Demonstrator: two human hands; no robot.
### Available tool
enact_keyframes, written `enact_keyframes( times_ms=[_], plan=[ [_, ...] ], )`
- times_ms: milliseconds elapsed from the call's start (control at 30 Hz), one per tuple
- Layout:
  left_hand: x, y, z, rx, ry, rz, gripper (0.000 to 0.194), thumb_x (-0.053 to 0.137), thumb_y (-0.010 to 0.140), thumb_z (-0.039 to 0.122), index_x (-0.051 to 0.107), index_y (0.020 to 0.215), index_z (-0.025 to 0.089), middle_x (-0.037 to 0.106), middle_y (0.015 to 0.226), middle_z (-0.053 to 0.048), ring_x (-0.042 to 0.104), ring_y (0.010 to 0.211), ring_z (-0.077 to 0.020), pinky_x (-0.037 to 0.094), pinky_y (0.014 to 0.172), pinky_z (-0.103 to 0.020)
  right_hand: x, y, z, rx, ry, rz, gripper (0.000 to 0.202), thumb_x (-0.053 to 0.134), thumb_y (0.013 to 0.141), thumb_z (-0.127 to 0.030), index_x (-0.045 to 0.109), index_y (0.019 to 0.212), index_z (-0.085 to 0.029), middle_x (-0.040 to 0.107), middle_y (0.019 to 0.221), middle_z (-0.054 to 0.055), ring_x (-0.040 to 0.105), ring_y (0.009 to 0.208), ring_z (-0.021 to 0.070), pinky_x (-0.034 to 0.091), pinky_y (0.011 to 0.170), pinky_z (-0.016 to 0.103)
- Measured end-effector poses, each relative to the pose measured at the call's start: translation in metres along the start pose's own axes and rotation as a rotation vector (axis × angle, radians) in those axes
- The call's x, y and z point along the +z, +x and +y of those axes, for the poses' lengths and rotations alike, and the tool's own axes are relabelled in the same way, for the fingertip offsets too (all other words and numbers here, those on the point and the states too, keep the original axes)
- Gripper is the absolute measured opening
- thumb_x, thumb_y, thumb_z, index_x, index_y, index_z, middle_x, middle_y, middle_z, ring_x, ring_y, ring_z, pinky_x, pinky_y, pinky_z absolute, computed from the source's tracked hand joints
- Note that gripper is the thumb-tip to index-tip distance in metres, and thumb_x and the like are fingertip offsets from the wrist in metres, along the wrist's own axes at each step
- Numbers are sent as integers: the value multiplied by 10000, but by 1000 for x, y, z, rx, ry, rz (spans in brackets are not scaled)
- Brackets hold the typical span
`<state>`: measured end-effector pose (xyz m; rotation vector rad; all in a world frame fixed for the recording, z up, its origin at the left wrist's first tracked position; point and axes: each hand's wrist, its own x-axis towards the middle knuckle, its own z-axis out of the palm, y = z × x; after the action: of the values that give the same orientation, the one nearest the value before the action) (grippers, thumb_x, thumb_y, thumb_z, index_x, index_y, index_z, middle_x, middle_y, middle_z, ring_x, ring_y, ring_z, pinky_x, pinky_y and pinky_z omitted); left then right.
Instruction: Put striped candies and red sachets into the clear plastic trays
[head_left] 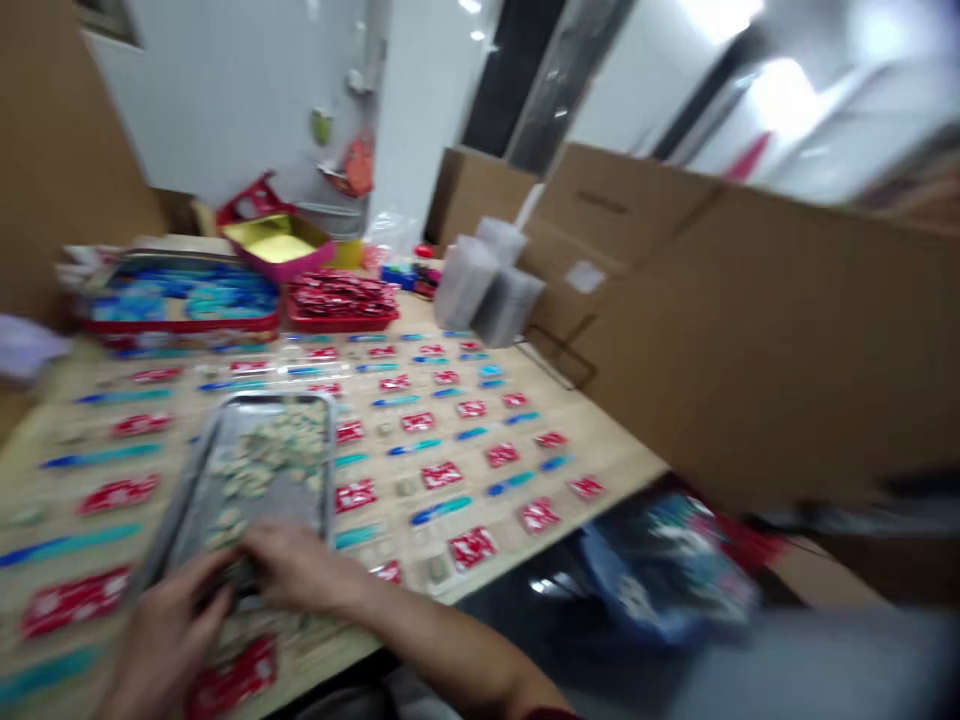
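A metal tray (330, 470) on the table holds a heap of small pale pieces (281, 450), too blurred to name. At its near end my left hand (169, 625) is closed, with thumb and fingers curved toward the other hand. My right hand (289, 565) comes in from the right with its fingers bent down, closed, almost touching the left fingertips. What lies between the fingers is hidden and smeared. Beneath and around the hands are a red patterned packet (236, 680) and more pale pieces.
Rows of red packets (441, 474), blue-teal pen-like sticks (442, 510) and small pale pieces cover the wooden table (592, 440). Behind stand a tin of blue items (187, 295), a red tray of packets (341, 300) and clear plastic stacks (487, 280). Cardboard (750, 350) walls the right side.
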<state>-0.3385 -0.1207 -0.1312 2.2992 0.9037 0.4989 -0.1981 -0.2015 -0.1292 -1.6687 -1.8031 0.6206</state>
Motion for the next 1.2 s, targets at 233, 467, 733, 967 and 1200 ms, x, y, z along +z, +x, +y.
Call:
enact_keyframes(
  times_ms=[233,467,733,967,1200],
  plan=[
    [-14,-1,11,-168,13,-89,271,466,654,104,667,828,153,659,712,-33,588,653,-168,447,632,-269,6,6,7,-28,131,60,287,470,715,19,573,893,-181,555,878,35,535,845,165,415,757,254],
    [-16,-7,11,-212,-87,-73,277,489,644,64,666,839,146,646,702,-20,566,628,-143,419,614,-241,4,6,5,11,73,61,177,482,768,-28,581,785,-175,554,790,19,535,748,148,395,673,239],
    [-26,-4,5,-241,-90,0,192,535,666,109,672,790,161,644,656,4,562,599,-135,408,572,-225,-8,7,22,96,10,119,200,534,739,-66,618,876,-184,614,762,21,561,703,166,413,659,271],
    [-18,-2,13,-257,-279,23,184,537,682,113,651,818,163,664,707,0,592,638,-137,438,604,-221,-7,5,11,111,192,177,238,571,706,-91,572,923,-187,580,733,-2,539,626,140,423,603,250],
    [3,-1,32,-147,-159,-75,198,491,678,75,606,811,166,623,707,-9,566,652,-146,401,613,-241,-6,-9,10,106,145,176,209,518,666,-29,531,801,-188,556,692,-17,521,663,142,375,623,241]
  ],
)
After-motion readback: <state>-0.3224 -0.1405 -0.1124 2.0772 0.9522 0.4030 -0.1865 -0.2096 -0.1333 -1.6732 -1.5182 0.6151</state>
